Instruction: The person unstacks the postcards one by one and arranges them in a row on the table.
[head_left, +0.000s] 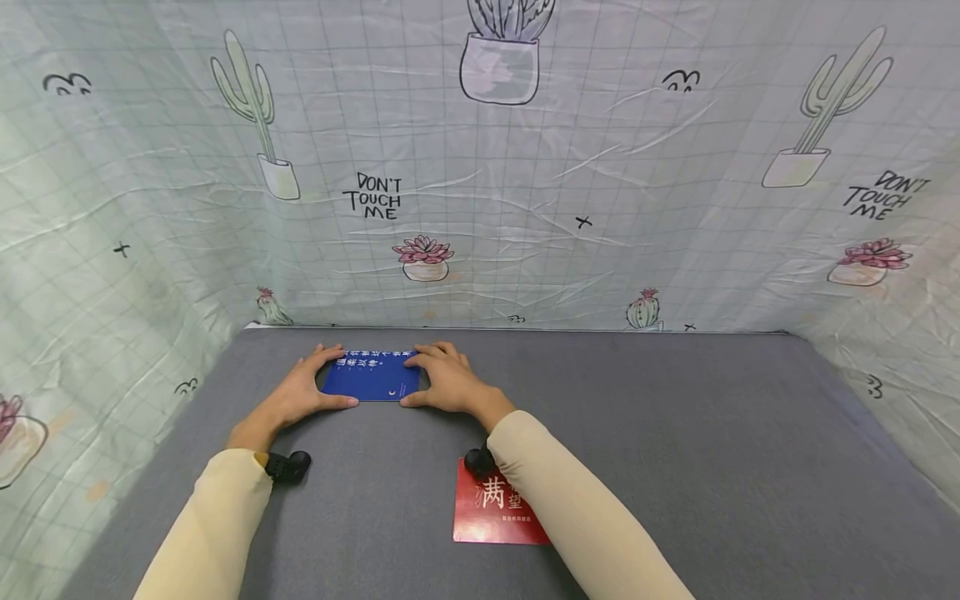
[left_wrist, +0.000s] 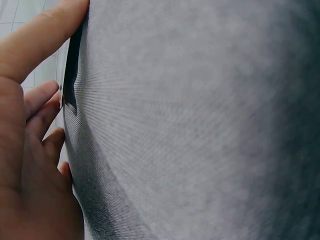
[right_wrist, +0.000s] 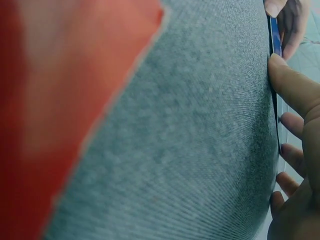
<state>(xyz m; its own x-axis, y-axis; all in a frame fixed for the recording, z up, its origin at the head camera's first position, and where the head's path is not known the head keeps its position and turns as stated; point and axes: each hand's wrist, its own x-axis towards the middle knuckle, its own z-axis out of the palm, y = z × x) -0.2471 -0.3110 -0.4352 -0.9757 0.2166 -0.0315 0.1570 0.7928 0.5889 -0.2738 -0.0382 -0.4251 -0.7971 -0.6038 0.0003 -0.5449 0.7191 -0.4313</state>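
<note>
The gray tabletop (head_left: pixel 675 450) is seen in every view. The red card (head_left: pixel 487 521), set nearer and rightward of the blue card (head_left: pixel 378 383), is shown by the head and right wrist views only; the blue card's white lettering (head_left: pixel 362 362), by the head view alone. The blue card's ends are pinched by the left hand (head_left: pixel 300 389) and right hand (head_left: pixel 450 381), between near-edge thumbs and far-edge fingers.

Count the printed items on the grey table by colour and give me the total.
Blue printed item: 1, gripped by the left hand and right hand
Red printed item: 1, partly hidden by the right sleeve in the head view
Total: 2
</note>
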